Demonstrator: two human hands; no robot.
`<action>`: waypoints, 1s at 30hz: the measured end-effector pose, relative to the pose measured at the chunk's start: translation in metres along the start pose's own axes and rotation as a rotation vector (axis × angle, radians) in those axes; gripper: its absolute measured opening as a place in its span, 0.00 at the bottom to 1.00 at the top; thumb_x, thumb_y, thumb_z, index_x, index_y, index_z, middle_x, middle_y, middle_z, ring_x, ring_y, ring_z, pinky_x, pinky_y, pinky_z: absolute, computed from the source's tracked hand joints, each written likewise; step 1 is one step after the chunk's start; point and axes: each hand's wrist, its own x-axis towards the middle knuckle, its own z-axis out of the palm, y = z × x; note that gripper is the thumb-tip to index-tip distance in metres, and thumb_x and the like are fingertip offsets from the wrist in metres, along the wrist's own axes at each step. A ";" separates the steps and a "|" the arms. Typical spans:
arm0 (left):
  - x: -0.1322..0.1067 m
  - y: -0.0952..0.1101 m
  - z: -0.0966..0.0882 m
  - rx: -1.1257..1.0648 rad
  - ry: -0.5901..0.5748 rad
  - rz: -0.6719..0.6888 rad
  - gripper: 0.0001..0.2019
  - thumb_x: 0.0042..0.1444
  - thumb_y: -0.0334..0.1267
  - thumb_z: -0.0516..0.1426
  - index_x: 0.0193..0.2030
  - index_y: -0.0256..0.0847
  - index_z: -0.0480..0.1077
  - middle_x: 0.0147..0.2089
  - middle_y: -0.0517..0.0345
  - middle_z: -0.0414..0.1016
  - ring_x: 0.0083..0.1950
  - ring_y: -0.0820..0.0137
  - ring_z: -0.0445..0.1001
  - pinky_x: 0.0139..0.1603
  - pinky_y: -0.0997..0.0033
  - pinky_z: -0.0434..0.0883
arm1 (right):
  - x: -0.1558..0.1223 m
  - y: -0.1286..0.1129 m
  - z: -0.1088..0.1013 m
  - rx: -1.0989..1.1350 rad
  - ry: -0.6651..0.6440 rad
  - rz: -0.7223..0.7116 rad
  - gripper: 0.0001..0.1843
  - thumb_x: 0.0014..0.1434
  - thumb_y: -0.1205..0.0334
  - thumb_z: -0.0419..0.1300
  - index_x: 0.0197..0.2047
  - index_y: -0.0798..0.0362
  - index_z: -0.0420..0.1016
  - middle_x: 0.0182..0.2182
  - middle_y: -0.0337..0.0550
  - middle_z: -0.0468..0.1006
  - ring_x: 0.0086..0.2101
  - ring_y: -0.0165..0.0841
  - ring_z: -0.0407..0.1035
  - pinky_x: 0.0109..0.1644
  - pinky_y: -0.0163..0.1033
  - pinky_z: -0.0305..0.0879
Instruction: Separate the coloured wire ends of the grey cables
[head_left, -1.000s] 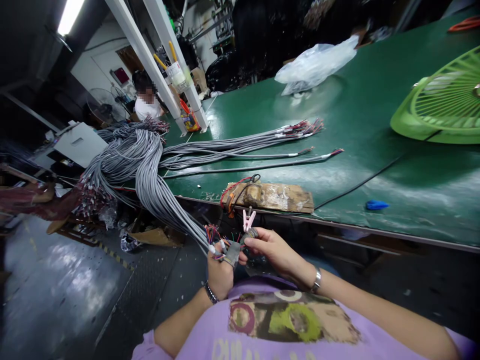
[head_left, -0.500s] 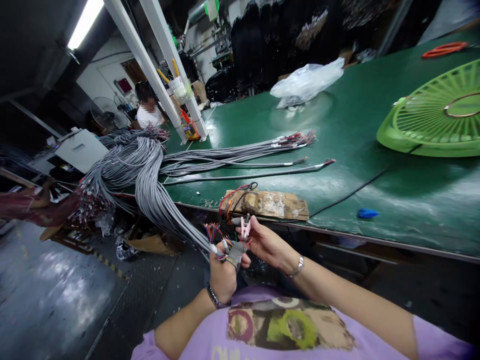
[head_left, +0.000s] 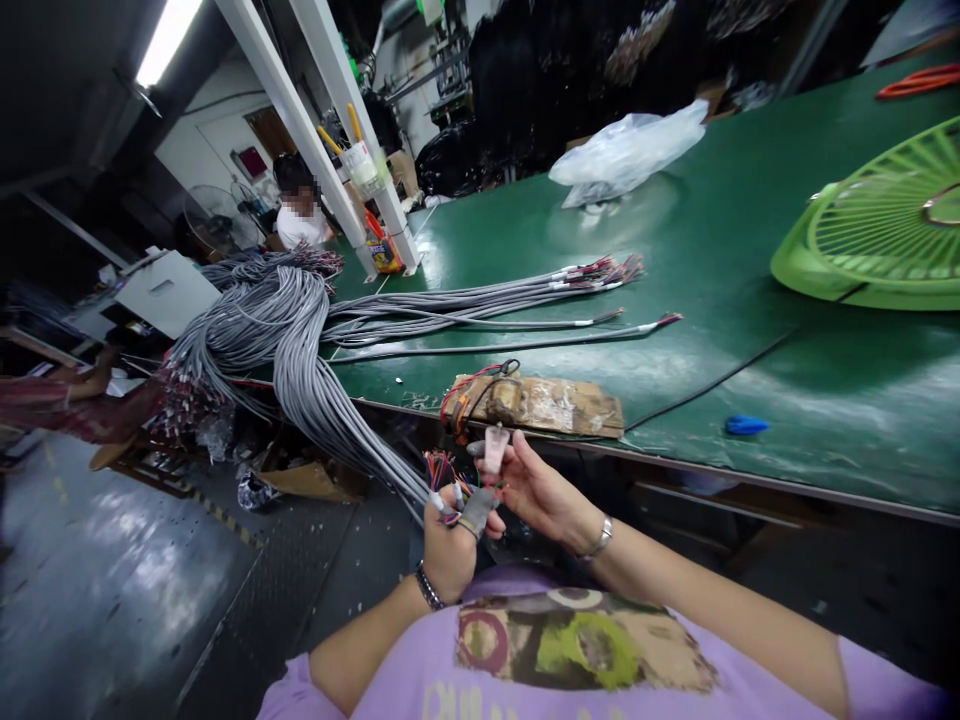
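My left hand [head_left: 448,545], thumb wrapped in grey tape, is closed round the ends of several grey cables [head_left: 322,400] whose coloured wire tips [head_left: 442,468] fan out above my fist. My right hand [head_left: 534,487] pinches a small pink clip [head_left: 495,447] just right of those tips, below the table's front edge. The cable bundle runs up and left from my fist onto the green table [head_left: 675,280].
A worn wooden block [head_left: 555,402] with red and black wires sits at the table edge above my hands. More grey cables [head_left: 487,298], a clear plastic bag [head_left: 626,150], a green fan grille [head_left: 885,225] and a blue piece [head_left: 742,425] lie on the table. Another person [head_left: 300,215] sits far left.
My right hand has lifted the pink clip slightly and closed in on the wire tips; the left hand keeps its hold on the cable ends.
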 end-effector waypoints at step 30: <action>0.003 0.008 0.004 -0.029 0.009 -0.006 0.11 0.50 0.44 0.61 0.26 0.37 0.71 0.18 0.60 0.72 0.20 0.74 0.68 0.24 0.74 0.66 | 0.001 -0.002 0.005 -0.283 0.025 -0.091 0.22 0.53 0.42 0.59 0.27 0.55 0.72 0.22 0.39 0.70 0.23 0.28 0.62 0.30 0.36 0.58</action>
